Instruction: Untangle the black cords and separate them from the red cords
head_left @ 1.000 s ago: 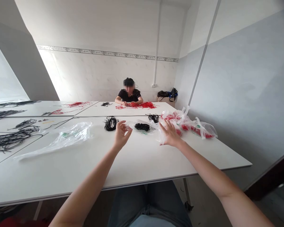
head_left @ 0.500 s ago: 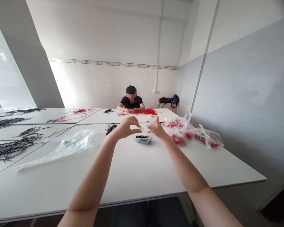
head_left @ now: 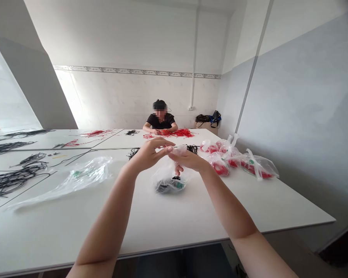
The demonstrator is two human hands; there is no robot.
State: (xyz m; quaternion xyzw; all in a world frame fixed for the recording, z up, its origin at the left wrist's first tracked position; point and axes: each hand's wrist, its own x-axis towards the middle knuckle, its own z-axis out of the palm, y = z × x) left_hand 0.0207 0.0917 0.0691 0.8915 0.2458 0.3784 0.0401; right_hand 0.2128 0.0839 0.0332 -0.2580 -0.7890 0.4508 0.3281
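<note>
Head, left hand (head_left: 147, 155): fingers half-curled, hold unclear
Right hand (head_left: 190, 160): fingers clutch bag (head_left: 166, 172)
Cord (head_left: 162, 188): could spill if grip slips

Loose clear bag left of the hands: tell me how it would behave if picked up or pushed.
The loose clear bag would probably flop and crumple: it lies wrinkled, one end trailing. It looks light for its size, with no cord visible inside. Its thin film may slide if pushed across the smooth table.
</note>
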